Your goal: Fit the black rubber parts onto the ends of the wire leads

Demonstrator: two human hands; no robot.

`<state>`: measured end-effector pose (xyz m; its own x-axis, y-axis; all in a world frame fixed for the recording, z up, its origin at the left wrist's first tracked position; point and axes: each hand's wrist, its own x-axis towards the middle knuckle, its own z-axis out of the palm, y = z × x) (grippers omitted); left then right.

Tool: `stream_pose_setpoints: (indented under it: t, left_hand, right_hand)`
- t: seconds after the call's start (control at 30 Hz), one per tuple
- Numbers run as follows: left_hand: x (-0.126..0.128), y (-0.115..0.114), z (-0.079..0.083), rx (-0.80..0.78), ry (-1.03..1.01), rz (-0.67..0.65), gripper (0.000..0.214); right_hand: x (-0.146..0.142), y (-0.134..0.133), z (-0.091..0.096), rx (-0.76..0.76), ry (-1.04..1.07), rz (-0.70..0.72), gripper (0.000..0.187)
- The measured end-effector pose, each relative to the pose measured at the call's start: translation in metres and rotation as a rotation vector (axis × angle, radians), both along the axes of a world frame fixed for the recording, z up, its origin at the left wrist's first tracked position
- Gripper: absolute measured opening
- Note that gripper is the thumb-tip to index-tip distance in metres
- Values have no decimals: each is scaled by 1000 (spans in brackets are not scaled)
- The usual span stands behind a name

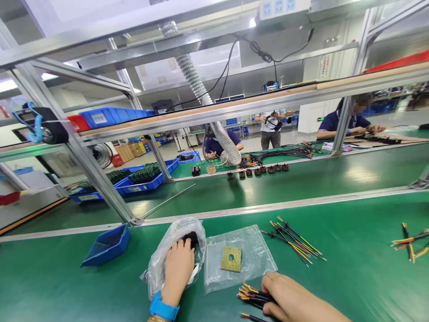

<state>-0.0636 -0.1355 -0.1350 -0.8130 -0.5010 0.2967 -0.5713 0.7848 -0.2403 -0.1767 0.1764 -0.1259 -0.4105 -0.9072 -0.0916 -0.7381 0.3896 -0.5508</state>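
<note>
My left hand (181, 261), with a blue band at the wrist, reaches into a clear plastic bag (157, 259). Its fingers bend down over black parts (191, 238) there, and the fingertips are hidden. At the lower right, my right hand (284, 290) closes round a bundle of black cables (253, 295) with red, yellow and white wire ends. One more black cable (251, 316) lies just below it. Between my hands a flat clear bag (216, 268) lies under a yellowish square plate (231, 259) with a round hole.
Loose wires (295, 243) lie right of the flat bag, more cables (410, 246) at far right. A blue bin (107, 245) stands left. Metal posts (90, 147) and a rail cross ahead. Small dark round parts (258, 171) line the back ledge. Several people work beyond.
</note>
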Motion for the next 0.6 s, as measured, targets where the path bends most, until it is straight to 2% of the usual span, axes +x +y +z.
stream_pose_setpoints:
  t: [0.07,0.23,0.33,0.47,0.53,0.6]
  left_hand:
    - [1,2,0,17,23,1,35]
    - [5,12,4,53,97,30,37]
    - [7,16,8,74,133,5,33]
    - [10,20,15,103,199,-70,29]
    - [12,24,19,115,241,-115,29]
    - [13,32,22,135,315,-217,28]
  right_hand:
    - [-1,-3,-8,10,92,-15,10]
    - [-3,-10,-45,11,367,-23,31]
    - [-5,-14,-59,37,544,17,29]
    - [-5,-22,-53,163,752,-4,23]
    - [-6,-23,-46,196,716,-34,16]
    - [-7,-20,-42,183,654,-50,14]
